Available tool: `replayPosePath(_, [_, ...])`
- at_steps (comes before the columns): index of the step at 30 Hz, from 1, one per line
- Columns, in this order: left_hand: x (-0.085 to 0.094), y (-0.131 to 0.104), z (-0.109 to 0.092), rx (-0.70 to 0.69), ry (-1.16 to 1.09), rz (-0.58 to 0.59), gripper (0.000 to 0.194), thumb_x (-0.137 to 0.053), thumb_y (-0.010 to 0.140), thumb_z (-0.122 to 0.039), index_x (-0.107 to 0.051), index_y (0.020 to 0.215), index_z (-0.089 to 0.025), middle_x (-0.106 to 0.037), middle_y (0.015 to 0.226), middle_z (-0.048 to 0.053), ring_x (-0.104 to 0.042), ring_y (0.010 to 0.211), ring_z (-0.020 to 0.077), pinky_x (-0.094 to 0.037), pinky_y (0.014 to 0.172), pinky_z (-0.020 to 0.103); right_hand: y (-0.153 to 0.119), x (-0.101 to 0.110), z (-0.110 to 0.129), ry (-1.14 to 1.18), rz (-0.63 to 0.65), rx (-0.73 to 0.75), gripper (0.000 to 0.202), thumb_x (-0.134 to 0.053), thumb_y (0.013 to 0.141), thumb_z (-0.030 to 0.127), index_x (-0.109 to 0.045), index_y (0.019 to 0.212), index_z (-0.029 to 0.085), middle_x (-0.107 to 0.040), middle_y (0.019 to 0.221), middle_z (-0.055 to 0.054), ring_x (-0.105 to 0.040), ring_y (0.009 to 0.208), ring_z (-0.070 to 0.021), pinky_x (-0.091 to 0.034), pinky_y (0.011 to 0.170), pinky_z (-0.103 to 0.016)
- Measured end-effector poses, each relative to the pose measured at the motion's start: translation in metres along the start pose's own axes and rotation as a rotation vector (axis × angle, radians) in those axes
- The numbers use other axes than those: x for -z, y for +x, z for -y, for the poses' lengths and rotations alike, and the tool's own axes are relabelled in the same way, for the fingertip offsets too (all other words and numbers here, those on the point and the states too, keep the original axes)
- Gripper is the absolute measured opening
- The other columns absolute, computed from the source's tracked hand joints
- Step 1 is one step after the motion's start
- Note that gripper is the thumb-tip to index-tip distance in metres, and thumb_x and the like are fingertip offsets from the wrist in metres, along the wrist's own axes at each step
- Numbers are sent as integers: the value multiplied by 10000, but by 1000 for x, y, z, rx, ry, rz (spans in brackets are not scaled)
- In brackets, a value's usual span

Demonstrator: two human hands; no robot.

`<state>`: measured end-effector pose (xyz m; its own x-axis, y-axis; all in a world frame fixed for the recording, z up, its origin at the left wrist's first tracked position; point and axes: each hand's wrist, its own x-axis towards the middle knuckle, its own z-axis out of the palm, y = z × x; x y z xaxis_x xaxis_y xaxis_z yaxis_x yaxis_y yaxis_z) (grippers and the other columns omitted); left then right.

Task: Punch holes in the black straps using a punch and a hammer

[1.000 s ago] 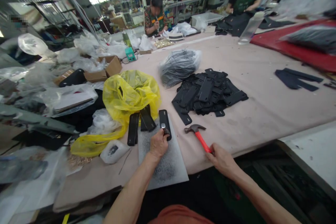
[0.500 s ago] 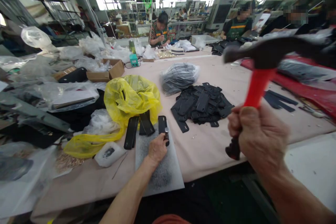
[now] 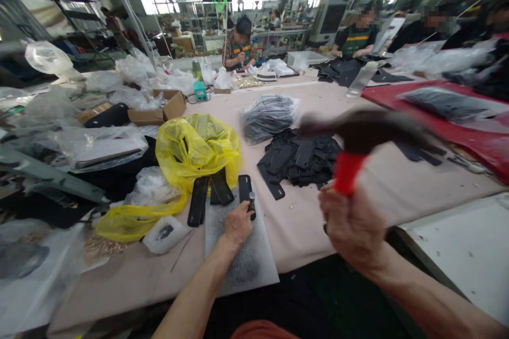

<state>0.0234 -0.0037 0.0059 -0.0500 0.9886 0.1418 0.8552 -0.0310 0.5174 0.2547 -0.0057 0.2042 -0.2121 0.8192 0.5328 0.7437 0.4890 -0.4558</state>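
My right hand [image 3: 353, 228] is closed round the red handle of a claw hammer [image 3: 352, 169], raised over the table's right side; its dark head is blurred. My left hand [image 3: 238, 224] grips a short metal punch [image 3: 252, 201] upright, its shiny top showing above the fingers. The punch stands at the near end of a black strap piece [image 3: 245, 188], whose lower part the hand hides. Under both lies a grey, speckled board [image 3: 242, 270]. Left of the strap piece, more black strips [image 3: 199, 201] rest partly against a yellow plastic bag [image 3: 199, 143].
A pile of black pieces [image 3: 298, 156] lies beyond the board, with a clear bag of dark strips [image 3: 270, 116] behind it. Plastic bags and a cardboard box [image 3: 159, 108] crowd the left. A red sheet [image 3: 449, 111] lies at right. Co-workers sit across the table.
My right hand and the hammer have swung down and left, closer to the punch. My left hand keeps the punch in place on the strap piece.
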Motion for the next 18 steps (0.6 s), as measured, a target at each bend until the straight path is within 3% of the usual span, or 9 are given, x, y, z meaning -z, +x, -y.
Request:
replayPosePath(2, [0, 0, 0, -4, -11, 10, 127, -535, 891, -164, -623, 975, -203, -713, 868, 55, -684, 853, 210, -480, 721, 279, -2, -3, -5, -35, 204, 109, 313, -386, 972, 359, -466, 703, 220, -480, 525, 11, -398, 423, -127, -225, 457, -279])
replayPosePath(4, [-1, 0, 2, -8, -20, 8, 135, -532, 893, -163, -621, 987, -202, -713, 871, 54, -684, 864, 209, -482, 732, 280, 1, 0, -7, -61, 327, 98, 289, -477, 940, 372, -462, 693, 223, -462, 508, 32, -368, 409, -116, -199, 456, -276])
replayPosePath(6, [-2, 0, 3, -16, -22, -2, 140, -528, 896, -165, -618, 997, -202, -715, 886, 58, -683, 877, 209, -484, 744, 283, 7, 4, -5, -10, 253, -13, 258, -464, 955, 390, -473, 755, 227, -473, 548, 39, -392, 438, -116, -229, 472, -263])
replayPosePath(8, [-2, 1, 3, -24, -16, -5, 133, -526, 898, -169, -616, 988, -203, -715, 892, 62, -683, 874, 213, -485, 742, 288, 10, 2, -1, 125, 8, -147, 256, -374, 990, 412, -471, 840, 229, -487, 603, 32, -432, 480, -126, -276, 493, -256])
replayPosePath(9, [-1, 1, 3, -26, -14, -4, 130, -525, 898, -170, -616, 984, -204, -716, 890, 62, -684, 872, 216, -485, 737, 291, 9, -1, 0, 176, -47, -161, 268, -342, 995, 416, -466, 853, 227, -487, 616, 25, -434, 487, -129, -281, 495, -258])
replayPosePath(10, [-1, 1, 2, -30, -15, 0, 129, -525, 898, -172, -616, 983, -205, -715, 886, 62, -684, 869, 218, -484, 732, 293, 6, -5, -1, 187, -23, -146, 276, -333, 992, 415, -464, 841, 224, -485, 616, 18, -419, 481, -131, -265, 491, -266])
replayPosePath(14, [-1, 1, 2, -33, -20, 2, 127, -523, 894, -173, -618, 973, -204, -713, 859, 65, -685, 857, 225, -482, 721, 297, -13, -19, -21, 1, 487, -69, 273, -433, 938, 402, -461, 733, 225, -465, 548, 11, -337, 443, -125, -169, 496, -302])
replayPosePath(18, [-2, 1, 5, -31, -41, -16, 106, -525, 891, -173, -613, 943, -200, -718, 878, 66, -686, 848, 223, -489, 723, 302, -37, -27, -62, 51, 584, -309, 316, -386, 950, 445, -435, 726, 228, -467, 564, 26, -400, 499, -136, -224, 518, -278])
